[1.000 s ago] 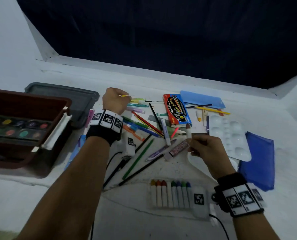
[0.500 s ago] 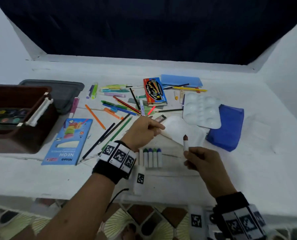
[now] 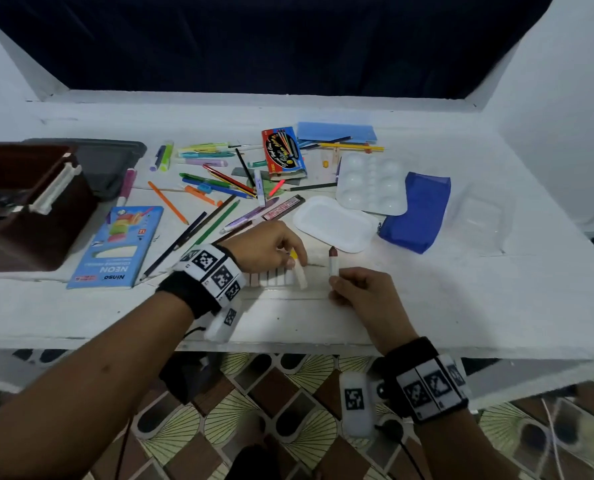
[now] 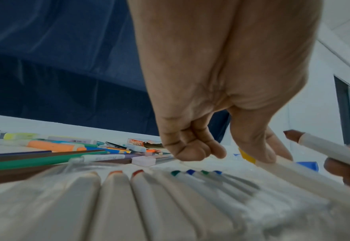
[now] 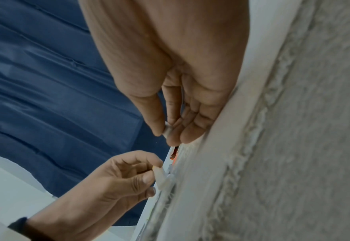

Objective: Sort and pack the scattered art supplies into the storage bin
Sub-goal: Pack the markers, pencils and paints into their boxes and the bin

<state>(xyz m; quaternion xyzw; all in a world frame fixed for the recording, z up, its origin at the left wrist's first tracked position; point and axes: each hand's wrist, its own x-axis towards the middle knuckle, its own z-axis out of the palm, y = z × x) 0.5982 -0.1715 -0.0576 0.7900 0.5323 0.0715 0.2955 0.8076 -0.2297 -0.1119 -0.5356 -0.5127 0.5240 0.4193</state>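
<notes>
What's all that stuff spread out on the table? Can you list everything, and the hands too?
Storage bin: one, dark red-brown, far left; a paint set lies inside.
Grey lid: one, behind the bin.
Neon box: one, blue, flat, right of the bin.
Loose pencils and pens: many, mixed colours, table centre.
Pencil box: one, red and blue, centre back.
Palette: one, white, right of centre.
White tray: one, front of the palette.
Pouch: one, blue, right.
Marker set: one row, white barrels, near edge.
Left hand: pinching a yellow-tipped marker at the set.
Right hand: holding a brown-tipped marker upright.
</notes>
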